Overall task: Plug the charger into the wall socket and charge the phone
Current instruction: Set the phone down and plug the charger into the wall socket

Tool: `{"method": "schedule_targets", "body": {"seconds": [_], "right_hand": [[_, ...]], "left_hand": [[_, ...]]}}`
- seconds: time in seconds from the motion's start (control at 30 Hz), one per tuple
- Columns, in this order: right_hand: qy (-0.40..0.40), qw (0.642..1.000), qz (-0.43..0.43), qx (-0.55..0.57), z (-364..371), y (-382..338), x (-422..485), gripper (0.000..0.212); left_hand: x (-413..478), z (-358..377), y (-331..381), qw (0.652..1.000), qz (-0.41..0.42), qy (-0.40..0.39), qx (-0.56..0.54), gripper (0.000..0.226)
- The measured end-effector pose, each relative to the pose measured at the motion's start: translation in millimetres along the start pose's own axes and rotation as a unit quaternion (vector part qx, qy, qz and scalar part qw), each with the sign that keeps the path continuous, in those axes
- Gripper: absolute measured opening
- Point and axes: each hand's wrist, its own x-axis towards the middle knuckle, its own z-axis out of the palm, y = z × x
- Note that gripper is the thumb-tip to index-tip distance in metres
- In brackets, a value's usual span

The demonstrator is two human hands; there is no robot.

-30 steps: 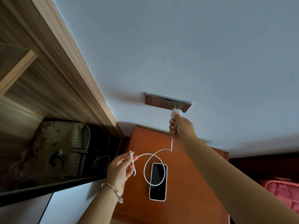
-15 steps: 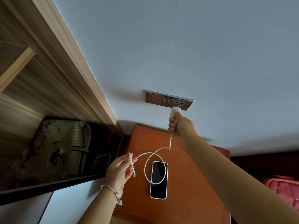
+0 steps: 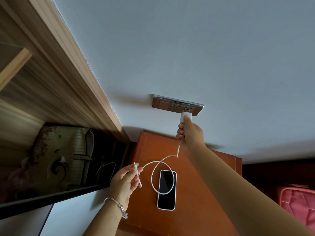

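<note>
A metal wall socket sits on the pale wall above an orange-brown bedside table. My right hand grips the white charger, whose prongs touch the right outlet of the socket. A white cable runs down from the charger, loops over the phone and ends in my left hand, which pinches the cable's plug end. The phone lies face up with a dark screen on the table, nothing plugged into it.
A wooden panel runs along the left wall. Below it stands a dark glossy surface with reflections. A red quilted cushion shows at the right edge. I wear a bracelet on the left wrist.
My right hand has raised the charger to the socket, so its prongs now meet the right outlet. My left hand has stayed nearly in place with the cable end.
</note>
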Motion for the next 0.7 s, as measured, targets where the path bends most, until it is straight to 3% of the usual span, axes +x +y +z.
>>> {"method": "schedule_targets", "body": {"seconds": [0.17, 0.37, 0.6, 0.7], "right_hand": [[-0.006, 0.999, -0.024, -0.045, -5.9, -1.6, 0.7, 0.026], [0.002, 0.999, -0.023, -0.025, -2.7, -4.2, 0.3, 0.025], [0.014, 0.999, 0.036, -0.012, 3.1, -16.0, -2.8, 0.026], [0.006, 0.994, 0.102, 0.039, 10.9, -29.1, -2.5, 0.027]], "left_hand": [[1.4, -0.4, -1.5, 1.0, 0.003, 0.001, 0.002, 0.013], [4.6, 0.7, -2.6, 1.0, -0.002, -0.001, 0.002, 0.012], [6.1, 1.8, -1.7, 1.0, -0.006, -0.001, 0.004, 0.013], [8.0, 4.0, 1.9, 1.0, -0.008, 0.002, 0.003, 0.012]]}}
